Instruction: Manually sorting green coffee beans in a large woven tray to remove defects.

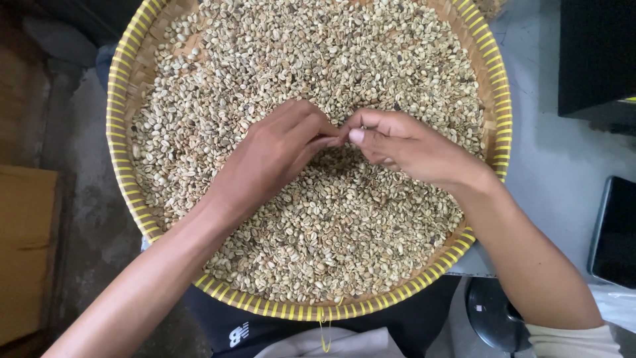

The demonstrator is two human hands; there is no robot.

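Both hands meet over the middle of a big round woven tray (123, 86) with a yellow rim, which is filled with pale green coffee beans (344, 225). Left hand (275, 156) lies low on the beans with the fingers stretched together and pointing to the right, so the fingertips touch those of the other hand; it looks narrow, almost closed, and I cannot tell if any bean is between the fingers. Right hand (404, 146) is curled, thumb pressed to the forefinger in a pinch, as one does to pick a single small piece from a heap. What it pinches is too small to see, and I cannot say it holds something.

The beans lie in one thin layer over the tray, thinner at the upper left where the bare weave shows, probably so each bean can be seen apart.

The far edge of the tray is cut off at the top. Below it, dark clothing (252, 328) of the person is partly seen. At the left stands a brown cardboard box (26, 245), cut by the border; at the right a dark flat object (616, 232) lies on the grey surface, and I cannot make out what it is.
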